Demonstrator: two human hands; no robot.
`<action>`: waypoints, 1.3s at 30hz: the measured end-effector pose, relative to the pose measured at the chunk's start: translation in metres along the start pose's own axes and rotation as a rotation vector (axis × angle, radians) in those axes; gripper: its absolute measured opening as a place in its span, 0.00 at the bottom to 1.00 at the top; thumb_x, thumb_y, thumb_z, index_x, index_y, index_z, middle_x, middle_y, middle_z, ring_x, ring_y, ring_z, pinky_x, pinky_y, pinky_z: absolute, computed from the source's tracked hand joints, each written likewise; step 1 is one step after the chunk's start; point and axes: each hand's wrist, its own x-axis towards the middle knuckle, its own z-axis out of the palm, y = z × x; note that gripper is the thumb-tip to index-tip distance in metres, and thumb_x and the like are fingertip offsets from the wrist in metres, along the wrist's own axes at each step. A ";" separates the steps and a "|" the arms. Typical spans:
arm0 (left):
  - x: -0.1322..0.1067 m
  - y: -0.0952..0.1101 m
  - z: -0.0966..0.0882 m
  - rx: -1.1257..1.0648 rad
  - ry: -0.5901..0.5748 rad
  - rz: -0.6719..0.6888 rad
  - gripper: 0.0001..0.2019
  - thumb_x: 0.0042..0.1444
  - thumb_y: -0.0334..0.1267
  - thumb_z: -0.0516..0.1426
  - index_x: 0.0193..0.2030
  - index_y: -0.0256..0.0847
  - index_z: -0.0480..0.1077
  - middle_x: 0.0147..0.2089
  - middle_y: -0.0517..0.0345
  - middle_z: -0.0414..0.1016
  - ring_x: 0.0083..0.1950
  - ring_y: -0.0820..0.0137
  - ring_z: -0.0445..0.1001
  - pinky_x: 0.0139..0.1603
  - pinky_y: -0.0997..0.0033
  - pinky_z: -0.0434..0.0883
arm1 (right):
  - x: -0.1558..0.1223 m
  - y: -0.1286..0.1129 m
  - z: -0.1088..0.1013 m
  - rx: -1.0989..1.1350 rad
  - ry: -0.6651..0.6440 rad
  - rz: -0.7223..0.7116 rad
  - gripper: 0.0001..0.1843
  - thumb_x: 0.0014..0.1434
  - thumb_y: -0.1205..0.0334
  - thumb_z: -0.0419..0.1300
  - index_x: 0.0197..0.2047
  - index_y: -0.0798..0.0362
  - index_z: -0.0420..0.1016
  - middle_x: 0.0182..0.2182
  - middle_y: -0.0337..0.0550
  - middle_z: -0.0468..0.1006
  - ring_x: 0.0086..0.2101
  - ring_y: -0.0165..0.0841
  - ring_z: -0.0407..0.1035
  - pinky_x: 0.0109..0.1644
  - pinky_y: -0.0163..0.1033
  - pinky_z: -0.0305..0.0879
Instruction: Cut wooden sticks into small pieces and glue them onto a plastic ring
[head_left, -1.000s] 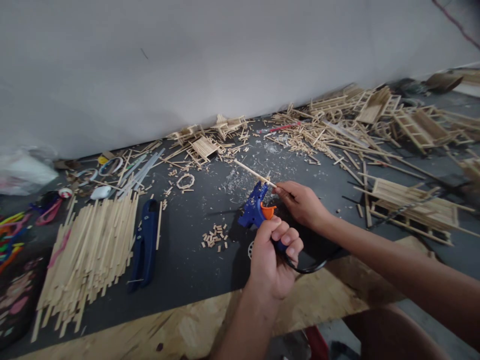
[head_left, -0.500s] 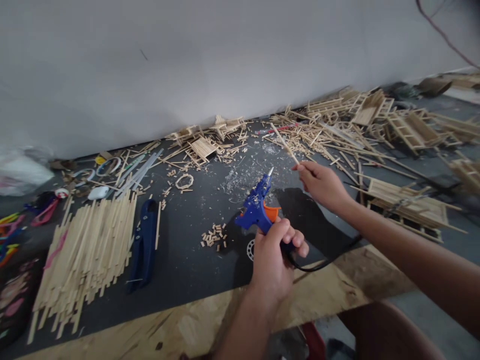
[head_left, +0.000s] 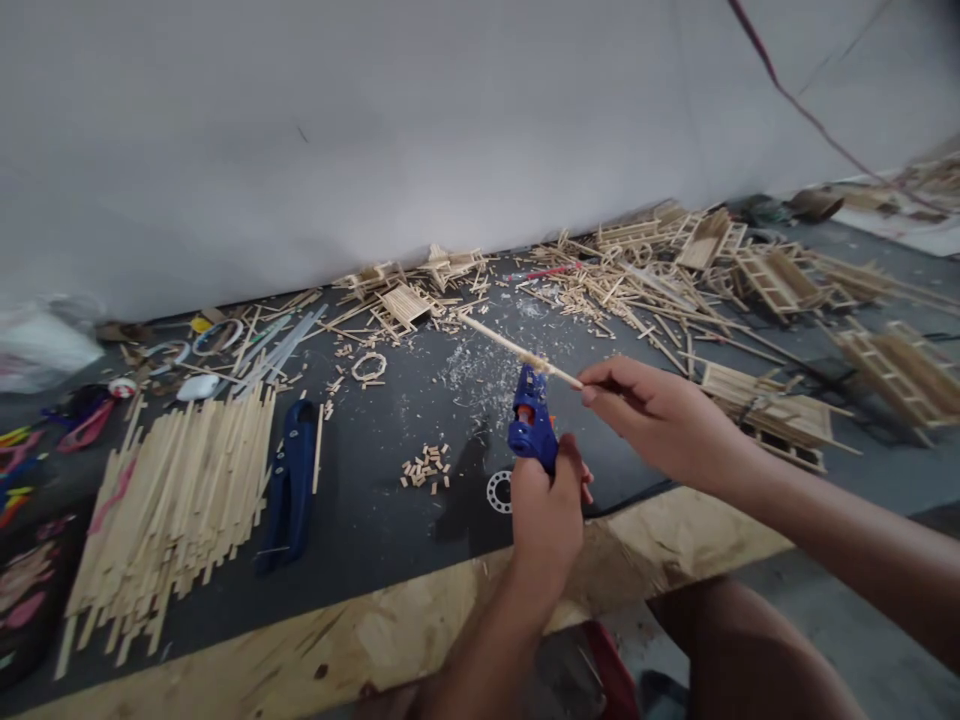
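Observation:
My left hand (head_left: 550,500) is wrapped round the handle of a blue hot glue gun (head_left: 534,425), whose nozzle end points up and away. Between the thumb and fingers of my right hand (head_left: 652,415) is the near end of a thin wooden stick (head_left: 495,338). The stick slants up to the left, and its brownish, rough part lies at the gun's tip, which it hides. Whether they touch I cannot tell. Below the gun a white ring with holes (head_left: 499,492) lies on the dark table, beside a small heap of cut wood bits (head_left: 425,467).
At left lie a bundle of wooden sticks (head_left: 176,490), a blue cutter (head_left: 291,485) and clear glue sticks (head_left: 281,345). A small wooden ring (head_left: 369,367) sits farther back. Stick models (head_left: 772,280) and loose sticks crowd the right. A wooden board (head_left: 360,650) edges the front.
My right hand has swung the stick down and left, bringing its rough part to the glue gun's tip. The gun has turned more upright in my left hand. The view has shifted slightly.

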 end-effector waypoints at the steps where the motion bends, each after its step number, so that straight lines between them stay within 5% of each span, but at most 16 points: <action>1: 0.000 0.000 0.000 0.004 -0.002 -0.001 0.18 0.55 0.50 0.51 0.22 0.39 0.62 0.20 0.60 0.65 0.18 0.75 0.62 0.19 0.75 0.60 | 0.000 0.000 0.001 0.014 -0.003 -0.015 0.09 0.58 0.58 0.52 0.37 0.50 0.72 0.25 0.38 0.74 0.24 0.28 0.64 0.26 0.32 0.59; 7: -0.002 -0.004 0.001 0.030 -0.016 -0.008 0.17 0.55 0.51 0.51 0.25 0.39 0.62 0.18 0.62 0.63 0.16 0.75 0.62 0.17 0.76 0.58 | -0.002 0.001 0.008 0.127 -0.010 -0.041 0.07 0.57 0.61 0.54 0.38 0.49 0.72 0.30 0.39 0.77 0.29 0.30 0.70 0.31 0.32 0.65; 15: 0.004 -0.017 -0.005 0.315 0.045 0.078 0.15 0.56 0.49 0.49 0.34 0.38 0.65 0.19 0.62 0.62 0.19 0.74 0.61 0.22 0.74 0.58 | 0.005 0.009 0.011 -0.029 0.132 -0.220 0.09 0.56 0.67 0.55 0.37 0.50 0.75 0.30 0.40 0.75 0.29 0.29 0.67 0.30 0.32 0.61; 31: 0.004 -0.016 -0.004 0.480 0.133 0.138 0.11 0.57 0.44 0.48 0.33 0.39 0.65 0.24 0.57 0.67 0.26 0.69 0.67 0.30 0.70 0.61 | 0.026 0.034 0.027 -0.031 0.232 -0.169 0.08 0.54 0.67 0.55 0.35 0.53 0.75 0.28 0.40 0.74 0.29 0.30 0.67 0.30 0.34 0.60; 39: 0.000 -0.015 -0.004 0.492 0.135 0.125 0.14 0.57 0.48 0.48 0.30 0.39 0.63 0.19 0.60 0.64 0.21 0.71 0.64 0.25 0.72 0.59 | 0.038 0.054 0.035 -0.032 0.248 -0.120 0.09 0.54 0.64 0.54 0.35 0.53 0.75 0.28 0.42 0.75 0.29 0.31 0.68 0.32 0.35 0.60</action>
